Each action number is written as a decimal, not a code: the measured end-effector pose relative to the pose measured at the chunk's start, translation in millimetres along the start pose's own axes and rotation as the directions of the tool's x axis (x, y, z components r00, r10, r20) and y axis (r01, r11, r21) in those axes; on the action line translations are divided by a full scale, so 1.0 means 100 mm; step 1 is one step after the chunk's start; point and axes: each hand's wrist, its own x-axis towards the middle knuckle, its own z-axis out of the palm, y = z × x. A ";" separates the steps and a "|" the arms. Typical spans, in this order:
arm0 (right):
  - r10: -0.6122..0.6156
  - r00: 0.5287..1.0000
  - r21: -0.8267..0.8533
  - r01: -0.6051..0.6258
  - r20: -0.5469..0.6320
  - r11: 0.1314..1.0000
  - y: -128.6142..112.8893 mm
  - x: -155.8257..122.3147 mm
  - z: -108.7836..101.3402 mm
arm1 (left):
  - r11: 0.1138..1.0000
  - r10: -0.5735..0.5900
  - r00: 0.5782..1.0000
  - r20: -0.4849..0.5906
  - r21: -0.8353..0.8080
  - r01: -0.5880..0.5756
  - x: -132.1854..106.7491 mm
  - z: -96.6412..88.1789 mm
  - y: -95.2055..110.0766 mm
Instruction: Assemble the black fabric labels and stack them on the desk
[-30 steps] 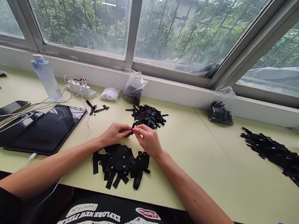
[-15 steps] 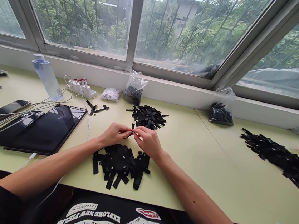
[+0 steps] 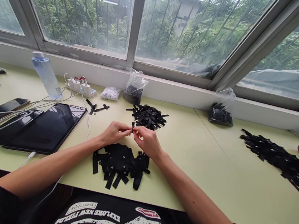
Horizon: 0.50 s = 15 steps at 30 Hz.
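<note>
My left hand [image 3: 116,132] and my right hand [image 3: 147,139] meet over the table, fingertips pinched together on one small black fabric strip [image 3: 133,124]. A short end of the strip sticks up above the fingers; the rest is hidden by them. Just below my hands lies a pile of black fabric strips [image 3: 119,162], some with small white letters such as M. Beyond my fingertips is a second heap of black strips [image 3: 149,116].
On the left are a tablet [image 3: 46,129], a phone [image 3: 2,110], a water bottle [image 3: 46,75] and a power strip [image 3: 82,87] with cables. Bags of black pieces [image 3: 134,92] stand by the window. More black strips [image 3: 276,155] lie at the right.
Both hands stay in nearly the same place, still pinching the strip. The fingers have shifted only slightly, and the strip's upper end stands a little more upright.
</note>
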 end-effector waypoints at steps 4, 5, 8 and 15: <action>-0.006 1.000 0.022 0.006 0.002 1.000 0.00 -0.01 0.01 | 1.000 0.006 1.000 0.004 -0.030 -0.006 0.00 -0.01 0.04; -0.008 1.000 0.025 0.007 0.008 1.000 0.00 -0.01 0.01 | 0.999 0.006 1.000 0.004 -0.038 -0.006 0.00 -0.01 0.04; -0.010 1.000 0.031 0.009 0.021 0.999 0.00 -0.01 0.00 | 0.997 -0.005 1.000 0.000 -0.074 0.005 0.01 -0.01 0.05; -0.006 1.000 0.052 0.005 0.020 0.999 0.01 -0.01 0.01 | 0.984 -0.032 0.999 0.013 -0.173 0.034 0.01 0.00 0.03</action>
